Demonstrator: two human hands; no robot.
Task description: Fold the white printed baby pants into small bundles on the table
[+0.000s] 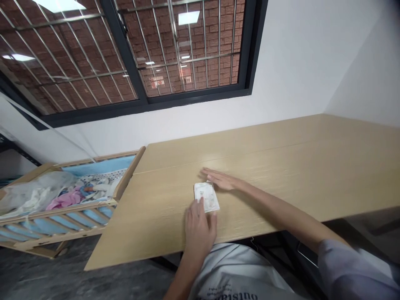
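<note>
A flat, white, roughly rectangular packet (211,201) with faint markings, too small to read, lay on the pale wood-grained worktop (281,154). The person's left hand (200,230) was at the near edge of the packet, its index finger resting on the top face and its other fingers loosely bent; it was not closed around the packet. The right hand (222,181) was released, its fingers stretched out low over the worktop just beyond the packet's far edge, the thumb close to that edge.

Well to the left of the packet stood a light wooden crib (128,178) with slatted sides and a pale blue fabric lining (96,167). In it lay a bunched pink cloth (66,198), other mixed fabrics and a translucent whitish plastic bag (40,185). Far beyond the packet, a dark-framed window (200,96) with upright metal bars showed a reddish brick wall (206,41). On the near side of the packet was the person's light shirt (239,266), printed with dark lettering.
</note>
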